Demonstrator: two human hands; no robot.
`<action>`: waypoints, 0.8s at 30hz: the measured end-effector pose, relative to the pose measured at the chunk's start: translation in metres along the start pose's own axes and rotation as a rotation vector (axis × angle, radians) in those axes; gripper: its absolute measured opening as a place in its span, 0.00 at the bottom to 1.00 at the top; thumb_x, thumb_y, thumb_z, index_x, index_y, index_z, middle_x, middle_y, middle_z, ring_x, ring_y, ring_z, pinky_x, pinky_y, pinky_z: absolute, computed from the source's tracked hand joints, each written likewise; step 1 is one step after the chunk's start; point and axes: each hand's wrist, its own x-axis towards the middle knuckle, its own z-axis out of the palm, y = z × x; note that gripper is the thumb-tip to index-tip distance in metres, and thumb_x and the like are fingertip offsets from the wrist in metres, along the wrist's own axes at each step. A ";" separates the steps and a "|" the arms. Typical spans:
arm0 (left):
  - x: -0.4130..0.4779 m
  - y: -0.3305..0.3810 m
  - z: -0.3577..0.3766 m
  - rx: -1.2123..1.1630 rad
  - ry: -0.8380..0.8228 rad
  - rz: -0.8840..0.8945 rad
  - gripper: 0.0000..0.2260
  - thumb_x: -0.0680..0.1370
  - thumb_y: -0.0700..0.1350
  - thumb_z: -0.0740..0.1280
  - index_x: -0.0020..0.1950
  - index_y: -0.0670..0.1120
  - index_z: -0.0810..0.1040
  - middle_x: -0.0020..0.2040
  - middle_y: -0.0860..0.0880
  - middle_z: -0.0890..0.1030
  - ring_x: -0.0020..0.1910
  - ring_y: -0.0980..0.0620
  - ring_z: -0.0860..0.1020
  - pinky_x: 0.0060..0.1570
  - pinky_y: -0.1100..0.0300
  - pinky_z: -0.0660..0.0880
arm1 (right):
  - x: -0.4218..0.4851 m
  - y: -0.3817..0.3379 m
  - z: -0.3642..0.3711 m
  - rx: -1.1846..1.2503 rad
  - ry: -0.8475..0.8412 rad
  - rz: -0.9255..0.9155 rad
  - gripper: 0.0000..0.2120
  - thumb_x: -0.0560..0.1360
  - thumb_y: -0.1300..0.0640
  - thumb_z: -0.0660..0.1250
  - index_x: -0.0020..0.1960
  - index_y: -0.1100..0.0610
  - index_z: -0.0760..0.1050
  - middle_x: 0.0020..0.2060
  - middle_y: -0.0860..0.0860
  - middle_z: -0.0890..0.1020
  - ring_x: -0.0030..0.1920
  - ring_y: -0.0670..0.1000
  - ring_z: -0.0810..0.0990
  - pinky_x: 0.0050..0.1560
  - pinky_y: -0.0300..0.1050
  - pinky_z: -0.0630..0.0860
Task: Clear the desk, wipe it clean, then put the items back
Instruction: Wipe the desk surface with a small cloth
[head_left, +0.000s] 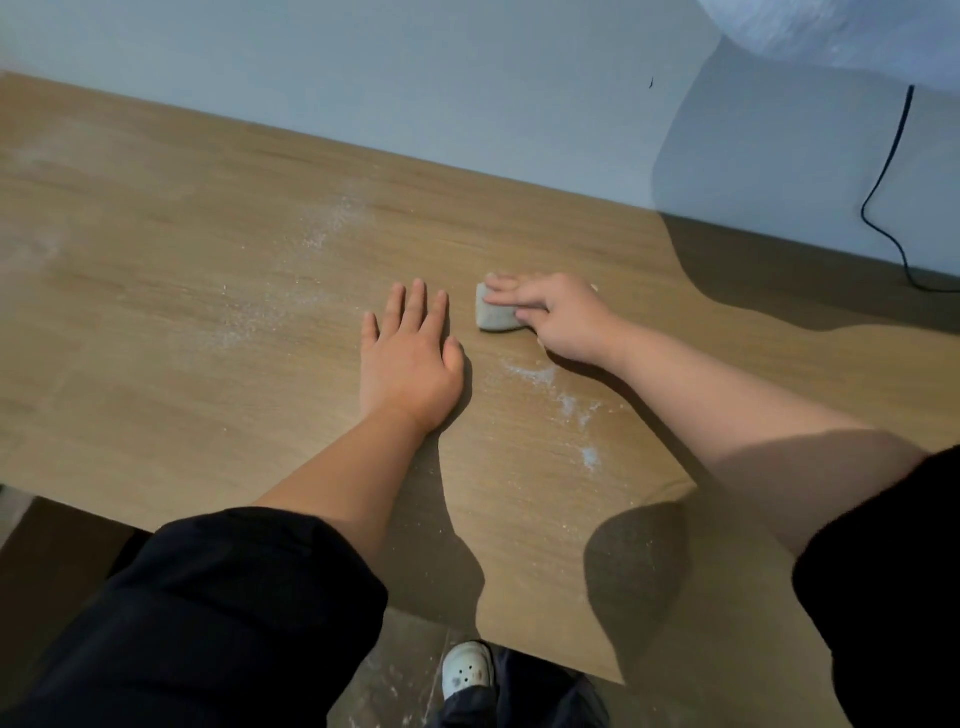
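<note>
Desk (156, 260) bare, white dust streaks left and centre frame. Wiping step under way. Right hand (563, 317) pinches grey cloth (496, 314) at centre; left hand (410, 358) flat, fingers spread. Next: sweep toward dust.

The right hand (558, 317) covers much of the grey wad (496, 318) it grips, so I can't say whether that is cloth or sponge; its thumb is tucked out of sight. The left hand (410, 358) lies palm down, its underside unseen. The bench (156, 312) runs off past the left and right edges. A black cable (883, 171) by the wall (415, 78) leaves at the right edge. A blurry white shape (841, 31) is cut off in the top right corner. Below, a white shoe (467, 670) is half hidden by a dark trouser leg (498, 699).
</note>
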 end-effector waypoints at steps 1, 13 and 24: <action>0.000 0.000 0.000 -0.004 0.001 0.000 0.26 0.82 0.50 0.50 0.80 0.50 0.52 0.81 0.49 0.48 0.80 0.49 0.44 0.77 0.46 0.44 | -0.013 -0.001 0.004 0.005 -0.018 -0.008 0.20 0.77 0.69 0.61 0.66 0.54 0.75 0.70 0.46 0.71 0.72 0.43 0.63 0.73 0.37 0.51; 0.000 -0.001 0.000 0.017 0.014 0.010 0.28 0.81 0.54 0.53 0.81 0.50 0.52 0.81 0.48 0.49 0.80 0.49 0.44 0.77 0.46 0.43 | -0.056 0.009 -0.030 0.116 0.272 0.159 0.18 0.80 0.65 0.59 0.64 0.50 0.77 0.65 0.44 0.76 0.57 0.36 0.74 0.62 0.37 0.69; 0.000 -0.001 0.001 0.021 0.019 0.024 0.28 0.81 0.55 0.52 0.80 0.50 0.53 0.81 0.48 0.49 0.80 0.48 0.45 0.77 0.45 0.44 | -0.108 -0.004 0.026 0.039 0.087 0.055 0.19 0.77 0.70 0.61 0.64 0.54 0.76 0.66 0.46 0.75 0.67 0.37 0.66 0.69 0.26 0.53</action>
